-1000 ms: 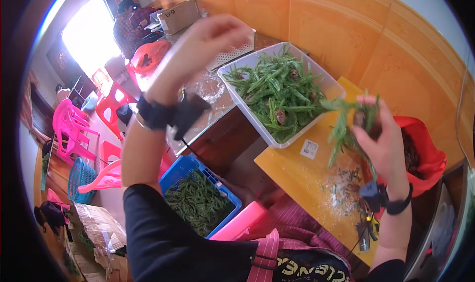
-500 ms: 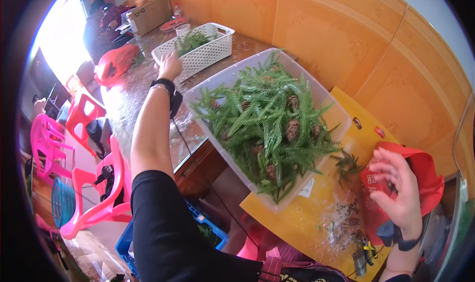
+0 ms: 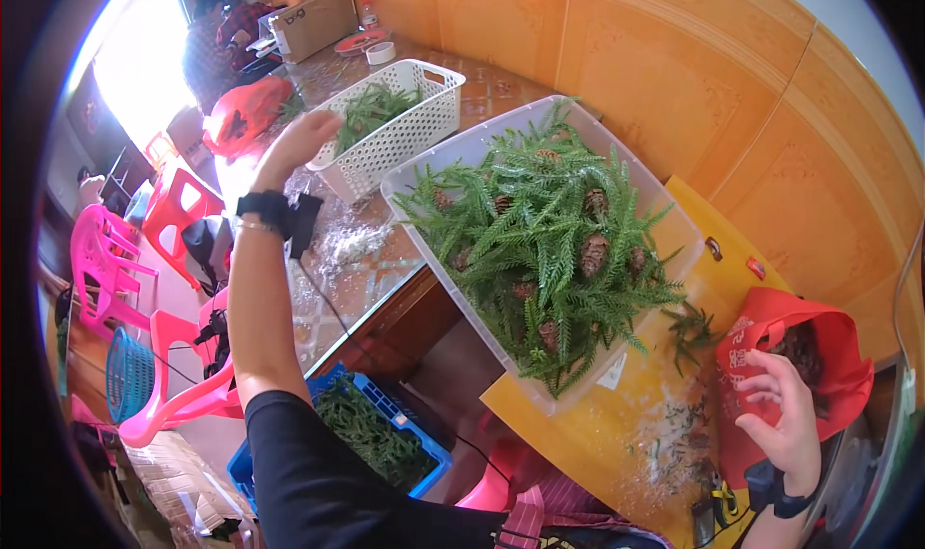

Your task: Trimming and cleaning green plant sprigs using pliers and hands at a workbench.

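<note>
My left hand is beside the left end of a white perforated plastic basket that holds green sprigs. Its fingers are stretched out and somewhat blurred, and nothing shows in them. My right hand is in front of a red bag, its fingers curved and apart, holding nothing. Brown contents show in the bag's mouth. Between my hands stands a large clear plastic tub, heaped with artificial-looking green fern-like sprigs and brown pine cones.
A blue crate with greenery sits low between the tables. Pink chairs are at the left. White flakes and a loose sprig lie on the yellow table. A red plastic bag, tape roll and cardboard box lie farther back, near a person.
My left hand has come off the basket's end and moved left. The basket has shifted slightly nearer. My right hand stays by the red bag, whose mouth shows more. The view has turned slightly.
</note>
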`<state>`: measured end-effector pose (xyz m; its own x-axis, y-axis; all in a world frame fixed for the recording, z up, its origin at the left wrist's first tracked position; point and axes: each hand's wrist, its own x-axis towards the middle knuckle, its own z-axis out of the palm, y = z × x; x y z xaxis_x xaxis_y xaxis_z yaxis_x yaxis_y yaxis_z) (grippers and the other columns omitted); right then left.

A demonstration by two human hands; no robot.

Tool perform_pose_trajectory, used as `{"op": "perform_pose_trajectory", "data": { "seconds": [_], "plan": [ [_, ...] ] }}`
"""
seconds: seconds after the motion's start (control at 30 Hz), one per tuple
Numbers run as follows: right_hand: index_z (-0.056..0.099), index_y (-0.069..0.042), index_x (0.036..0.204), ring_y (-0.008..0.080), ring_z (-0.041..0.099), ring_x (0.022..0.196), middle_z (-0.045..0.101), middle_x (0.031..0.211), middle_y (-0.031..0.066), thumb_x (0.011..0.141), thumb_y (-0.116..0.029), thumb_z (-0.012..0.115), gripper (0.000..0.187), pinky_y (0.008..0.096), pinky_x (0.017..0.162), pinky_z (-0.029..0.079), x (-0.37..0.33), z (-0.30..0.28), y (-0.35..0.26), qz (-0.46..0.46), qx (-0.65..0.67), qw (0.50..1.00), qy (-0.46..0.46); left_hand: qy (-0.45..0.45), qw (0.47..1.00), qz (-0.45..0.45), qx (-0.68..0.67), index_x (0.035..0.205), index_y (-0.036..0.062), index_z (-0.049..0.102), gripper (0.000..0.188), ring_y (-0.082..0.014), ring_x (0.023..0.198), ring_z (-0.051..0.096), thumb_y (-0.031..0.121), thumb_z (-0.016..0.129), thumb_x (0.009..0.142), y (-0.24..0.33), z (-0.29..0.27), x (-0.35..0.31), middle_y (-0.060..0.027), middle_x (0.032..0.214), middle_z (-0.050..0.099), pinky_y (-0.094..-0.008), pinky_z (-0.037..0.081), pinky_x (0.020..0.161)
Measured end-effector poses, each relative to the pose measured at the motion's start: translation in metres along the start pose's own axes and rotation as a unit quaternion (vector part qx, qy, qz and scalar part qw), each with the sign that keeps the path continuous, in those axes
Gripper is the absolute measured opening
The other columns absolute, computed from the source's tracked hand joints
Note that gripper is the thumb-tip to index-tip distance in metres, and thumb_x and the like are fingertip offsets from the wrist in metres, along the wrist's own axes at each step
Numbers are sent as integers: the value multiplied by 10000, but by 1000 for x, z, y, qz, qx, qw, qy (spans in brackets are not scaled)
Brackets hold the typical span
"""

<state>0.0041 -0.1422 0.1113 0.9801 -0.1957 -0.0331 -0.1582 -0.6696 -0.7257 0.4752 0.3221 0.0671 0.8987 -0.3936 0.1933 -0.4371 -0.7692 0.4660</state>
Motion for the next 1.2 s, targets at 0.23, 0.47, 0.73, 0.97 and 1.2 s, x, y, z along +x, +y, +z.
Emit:
{"op": "perform_pose_trajectory", "data": {
  "seconds": [0.23,0.47,0.73,0.97,1.2],
  "plan": [
    [483,10,1180,188,586,923,496,1148,114,638,12,675,575,276,758,475,-13,7,8,-8,-5,999,-52,87,985,-140,51,1160,0,547,641,-349,1136,490,529,297,899,-10,57,72,-238,1167,539,-393,353,968],
    [507,15,1143,233,606,880,547,1068,155,643,-47,732,551,308,741,495,-25,2,17,24,-43,998,-47,135,958,-201,152,968,-39,639,643,-364,930,602,554,422,848,-37,68,93,-251,963,620,-398,457,813],
    [528,30,1107,216,600,886,556,1040,138,625,-16,688,510,289,758,482,-31,17,7,-6,-19,998,-67,326,876,-27,-354,963,2,629,209,-81,694,547,127,663,799,22,20,-14,-2,825,615,-195,420,600],
    [558,27,1043,222,599,846,581,965,133,622,-41,689,446,302,745,471,-40,26,-19,-105,-7,994,-40,138,840,101,-515,961,34,542,262,-65,795,537,-78,625,739,169,23,-152,7,916,545,-208,451,690],
    [534,-16,1127,283,523,1038,523,1148,168,734,-176,673,447,333,841,429,-22,48,-49,-289,-6,955,69,-105,853,146,-490,1066,5,489,365,-80,953,538,-65,638,740,276,62,-224,-24,1012,568,-226,448,788]
  ]
}}
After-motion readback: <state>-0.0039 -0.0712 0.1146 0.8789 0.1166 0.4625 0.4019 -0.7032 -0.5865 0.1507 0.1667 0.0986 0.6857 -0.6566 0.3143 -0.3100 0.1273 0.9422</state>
